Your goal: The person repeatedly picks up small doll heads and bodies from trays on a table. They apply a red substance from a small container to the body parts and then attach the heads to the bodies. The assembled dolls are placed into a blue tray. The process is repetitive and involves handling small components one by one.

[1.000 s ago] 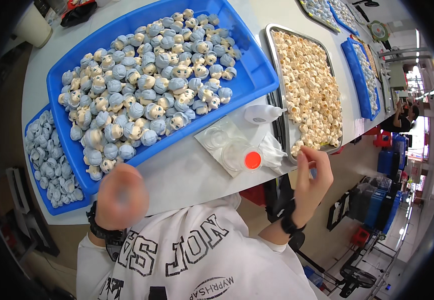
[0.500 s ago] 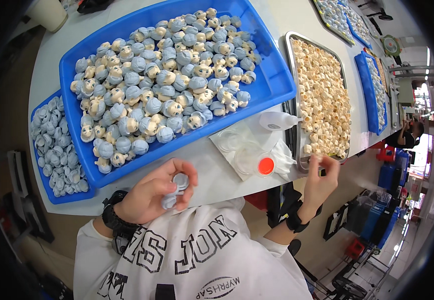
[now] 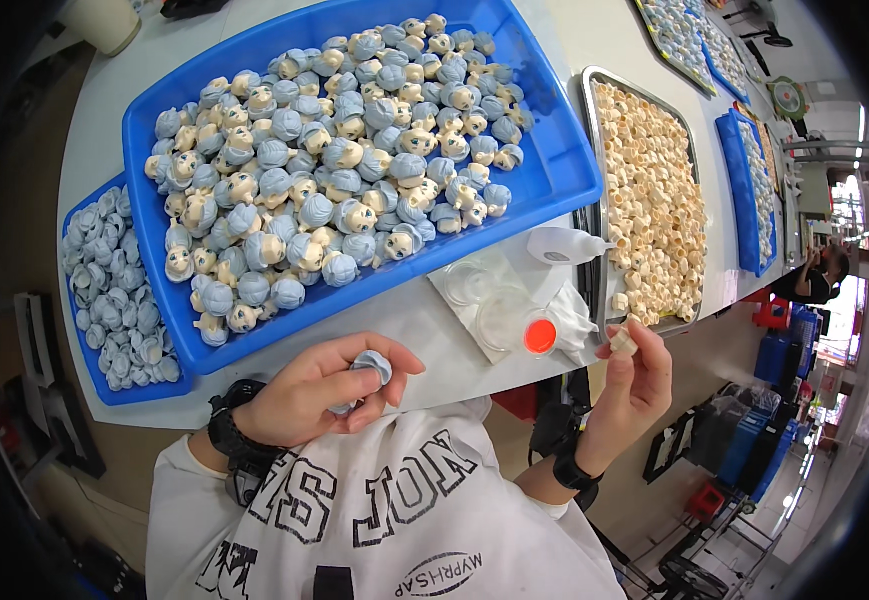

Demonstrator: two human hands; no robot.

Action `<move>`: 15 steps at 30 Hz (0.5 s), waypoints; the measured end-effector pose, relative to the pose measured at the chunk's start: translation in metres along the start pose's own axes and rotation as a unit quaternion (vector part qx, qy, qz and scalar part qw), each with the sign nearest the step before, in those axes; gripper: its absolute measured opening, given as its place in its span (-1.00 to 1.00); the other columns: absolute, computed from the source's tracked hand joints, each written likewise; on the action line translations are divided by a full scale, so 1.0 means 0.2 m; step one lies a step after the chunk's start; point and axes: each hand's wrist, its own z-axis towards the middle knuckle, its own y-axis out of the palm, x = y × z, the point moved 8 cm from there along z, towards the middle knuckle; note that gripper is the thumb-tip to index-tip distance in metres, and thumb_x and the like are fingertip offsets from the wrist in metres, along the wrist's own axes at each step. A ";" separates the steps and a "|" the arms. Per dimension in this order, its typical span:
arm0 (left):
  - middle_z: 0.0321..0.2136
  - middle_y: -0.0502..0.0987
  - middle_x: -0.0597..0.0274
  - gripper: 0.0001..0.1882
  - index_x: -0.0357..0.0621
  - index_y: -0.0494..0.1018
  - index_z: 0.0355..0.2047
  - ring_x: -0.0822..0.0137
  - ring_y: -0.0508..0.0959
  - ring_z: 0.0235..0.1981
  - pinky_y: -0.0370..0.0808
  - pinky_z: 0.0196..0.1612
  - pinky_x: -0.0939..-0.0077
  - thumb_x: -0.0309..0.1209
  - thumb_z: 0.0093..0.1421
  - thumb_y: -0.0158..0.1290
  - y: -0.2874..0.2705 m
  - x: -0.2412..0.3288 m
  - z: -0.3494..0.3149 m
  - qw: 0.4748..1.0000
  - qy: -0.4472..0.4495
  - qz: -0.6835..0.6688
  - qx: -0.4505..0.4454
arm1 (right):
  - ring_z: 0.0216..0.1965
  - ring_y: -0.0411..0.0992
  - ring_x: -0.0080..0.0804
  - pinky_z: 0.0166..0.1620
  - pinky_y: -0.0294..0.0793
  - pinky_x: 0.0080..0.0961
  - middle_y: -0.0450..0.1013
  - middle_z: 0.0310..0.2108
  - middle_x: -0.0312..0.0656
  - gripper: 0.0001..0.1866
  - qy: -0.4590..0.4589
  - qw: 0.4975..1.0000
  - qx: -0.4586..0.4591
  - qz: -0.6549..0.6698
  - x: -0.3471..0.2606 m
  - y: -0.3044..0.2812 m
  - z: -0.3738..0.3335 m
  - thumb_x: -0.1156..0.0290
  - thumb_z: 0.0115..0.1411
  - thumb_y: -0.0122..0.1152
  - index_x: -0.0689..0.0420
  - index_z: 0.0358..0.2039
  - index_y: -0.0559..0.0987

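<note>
In my left hand (image 3: 305, 395), blue-grey doll-hair pieces (image 3: 373, 366) are gripped between thumb and curled fingers; the lower piece is mostly covered. My right hand (image 3: 627, 395) pinches a small hollow cream doll-face part (image 3: 624, 343) at its fingertips, just off the near end of a metal tray (image 3: 592, 120) heaped with such parts. Ahead of my left hand lies a large blue tray (image 3: 552, 150) full of doll heads (image 3: 357, 216) with blue-grey hair. A smaller blue tray (image 3: 145, 396) at the left holds loose hair pieces (image 3: 113, 310).
Between the trays stand a white squeeze bottle (image 3: 563, 245), clear round cups (image 3: 503, 318) and a small container with a red-orange disc (image 3: 541, 336), near crumpled white tissue (image 3: 573, 312). More filled trays (image 3: 745, 190) line the table farther right. Another person (image 3: 823, 278) is in the background.
My right hand has drawn back from the metal tray's near end, and the cream part now shows plainly in its fingers. My left hand has turned, its fingers closing more over the hair pieces.
</note>
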 end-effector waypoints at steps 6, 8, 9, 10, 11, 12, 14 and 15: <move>-0.41 0.33 0.33 -0.60 -0.33 0.22 0.02 0.64 0.23 -0.59 0.13 -0.58 0.83 -0.34 0.23 -0.24 0.01 0.00 0.00 1.000 0.012 -0.012 -0.021 | -0.27 0.40 -0.42 -0.20 0.46 -0.56 0.36 -0.23 -0.09 -0.68 0.029 0.999 -0.020 0.039 0.01 0.03 0.00 0.70 -0.06 0.19 0.33 -0.21 0.46; -0.39 0.35 0.33 -0.59 -0.33 0.23 0.01 0.64 0.22 -0.59 0.13 -0.58 0.83 -0.31 0.24 -0.25 0.01 -0.01 0.00 0.999 -0.005 0.025 -0.019 | -0.24 0.37 -0.43 -0.20 0.45 -0.56 0.33 -0.20 -0.08 -0.66 -0.015 1.000 -0.021 -0.006 -0.01 0.03 0.01 0.72 -0.09 0.20 0.32 -0.22 0.47; -0.39 0.35 0.32 -0.59 -0.34 0.23 0.00 0.64 0.22 -0.60 0.13 -0.58 0.83 -0.30 0.24 -0.25 0.01 -0.01 0.00 0.999 -0.014 0.044 -0.017 | -0.23 0.35 -0.44 -0.19 0.44 -0.57 0.32 -0.19 -0.09 -0.66 -0.010 1.000 -0.024 0.005 -0.01 0.04 0.01 0.73 -0.10 0.19 0.32 -0.23 0.47; -0.37 0.36 0.31 -0.60 -0.34 0.23 0.00 0.64 0.23 -0.60 0.13 -0.58 0.82 -0.31 0.24 -0.25 0.01 -0.01 0.00 0.999 -0.007 0.049 -0.021 | -0.22 0.34 -0.44 -0.19 0.43 -0.58 0.31 -0.19 -0.10 -0.66 -0.005 0.999 -0.028 0.017 -0.01 0.04 0.00 0.74 -0.11 0.19 0.32 -0.24 0.47; -0.34 0.37 0.29 -0.61 -0.34 0.24 -0.01 0.64 0.23 -0.60 0.14 -0.58 0.82 -0.32 0.24 -0.25 0.00 -0.01 0.00 0.998 -0.001 0.055 -0.024 | -0.21 0.33 -0.44 -0.19 0.42 -0.59 0.29 -0.18 -0.10 -0.66 0.000 0.999 -0.031 0.028 -0.01 0.05 -0.01 0.75 -0.12 0.19 0.33 -0.24 0.48; -0.32 0.39 0.27 -0.62 -0.34 0.24 -0.01 0.64 0.23 -0.60 0.14 -0.58 0.82 -0.33 0.24 -0.25 0.00 -0.01 0.00 0.998 0.005 0.062 -0.027 | -0.21 0.32 -0.44 -0.20 0.40 -0.60 0.29 -0.19 -0.11 -0.66 -0.004 0.999 -0.027 0.018 -0.02 0.05 -0.01 0.75 -0.13 0.19 0.33 -0.25 0.48; -0.27 0.40 0.23 -0.63 -0.34 0.24 -0.02 0.64 0.25 -0.58 0.15 -0.58 0.81 -0.35 0.24 -0.25 0.02 -0.01 -0.01 0.997 0.007 0.076 -0.023 | -0.23 0.31 -0.45 -0.23 0.38 -0.61 0.28 -0.20 -0.13 -0.66 -0.012 1.000 -0.020 -0.001 -0.04 0.06 -0.02 0.76 -0.13 0.18 0.32 -0.26 0.49; -0.25 0.40 0.22 -0.64 -0.34 0.24 -0.02 0.64 0.26 -0.58 0.16 -0.58 0.81 -0.37 0.24 -0.26 0.02 0.00 -0.01 0.996 0.008 0.082 -0.021 | -0.26 0.31 -0.46 -0.25 0.36 -0.62 0.29 -0.21 -0.13 -0.66 -0.012 1.000 -0.026 -0.010 -0.04 0.07 -0.02 0.75 -0.14 0.20 0.32 -0.26 0.49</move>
